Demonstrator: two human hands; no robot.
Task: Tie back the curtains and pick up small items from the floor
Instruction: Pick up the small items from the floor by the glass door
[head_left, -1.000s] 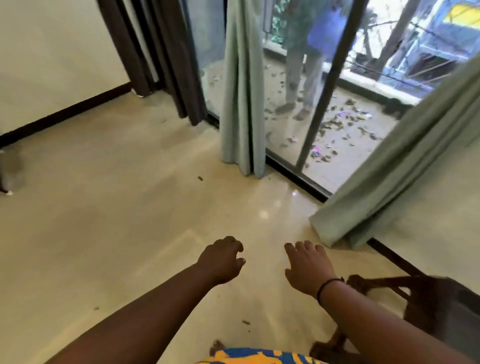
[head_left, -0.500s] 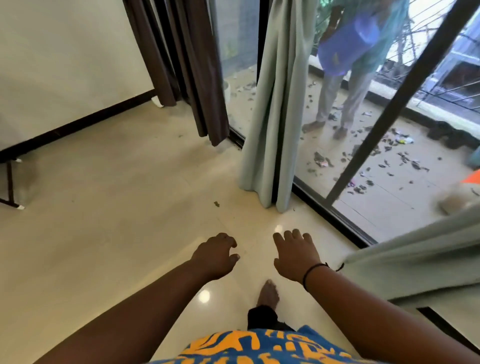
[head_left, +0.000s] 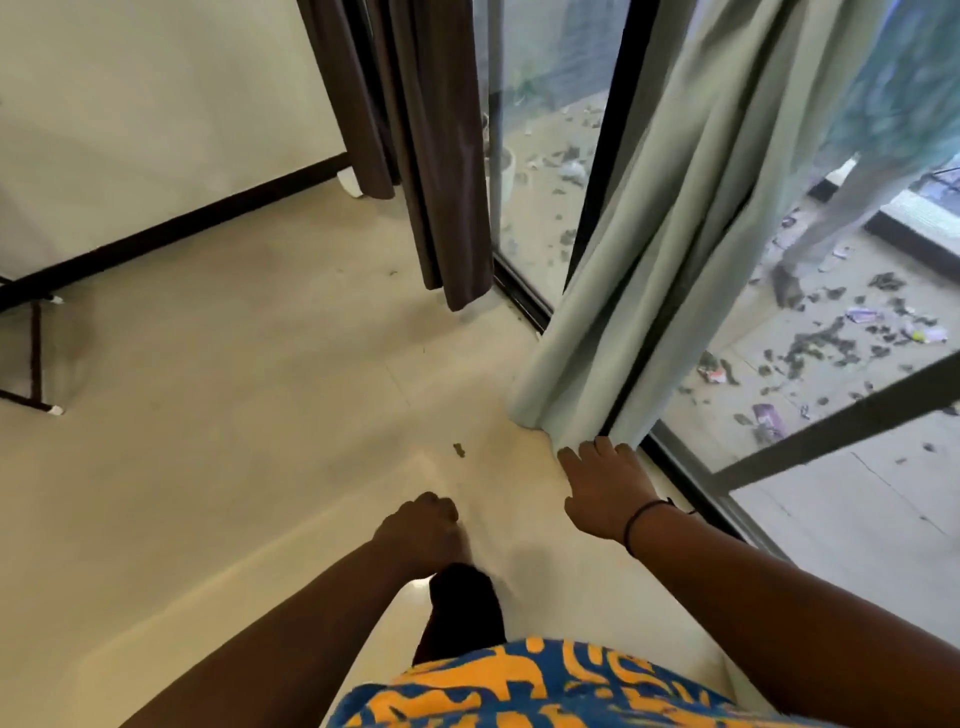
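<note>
A pale green curtain (head_left: 660, 249) hangs in folds in front of the glass door, its hem just above the floor. My right hand (head_left: 605, 483) reaches out with straight fingers, its fingertips at the curtain's hem. My left hand (head_left: 423, 532) hovers lower and to the left with its fingers curled, holding nothing that I can see. A small dark scrap (head_left: 459, 450) lies on the cream floor just ahead of my left hand. Dark brown curtains (head_left: 415, 150) hang farther back on the left.
The glass door (head_left: 540, 156) has a black track (head_left: 691, 499) along the floor. Beyond the glass, litter (head_left: 831, 343) is scattered and a person's legs (head_left: 831, 218) stand. A black metal frame leg (head_left: 36, 358) is at the left wall.
I have walked closer to the green curtain. My right hand moved forward to the curtain's hem; my left hand curled tighter and stayed low.
</note>
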